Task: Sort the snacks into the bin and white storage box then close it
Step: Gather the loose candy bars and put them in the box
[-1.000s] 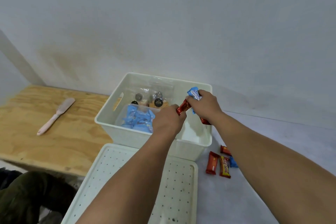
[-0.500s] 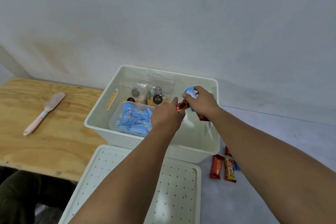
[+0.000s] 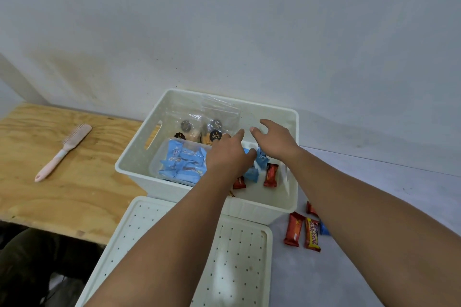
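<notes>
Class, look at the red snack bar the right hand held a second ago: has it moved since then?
Yes. The red snack bar has dropped from the now open right hand onto the floor of the white storage box.

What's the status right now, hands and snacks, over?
Left hand and right hand open over the white storage box. Snacks loose inside; red bar on its floor. More bars outside. Lid off. Nothing blocking.

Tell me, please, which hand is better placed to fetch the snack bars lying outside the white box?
Probably the right hand: open, empty, and on the side where the loose bars lie by the white box.
</notes>
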